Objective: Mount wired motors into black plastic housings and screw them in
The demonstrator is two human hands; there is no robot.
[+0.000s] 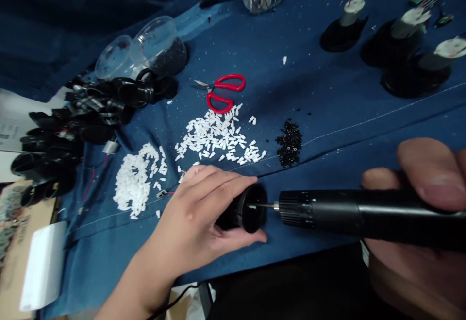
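While the left hand (189, 213) wraps around a black plastic cylinder (233, 213) lying on its side, the right hand (418, 184) closes on a slim black electric screwdriver (349, 213) — its thin metal bit reaches into the cylinder's open end. Both hands are over a blue cloth (327, 164). Just beyond them lie two heaps of small white pieces (218, 138), with a pile of tiny black pieces (289, 143) to their right. Red-handled scissors (222, 92) rest farther up, and a jumble of black cylinders (73, 126) fills the far left — small motors (409, 28) stand at upper right.
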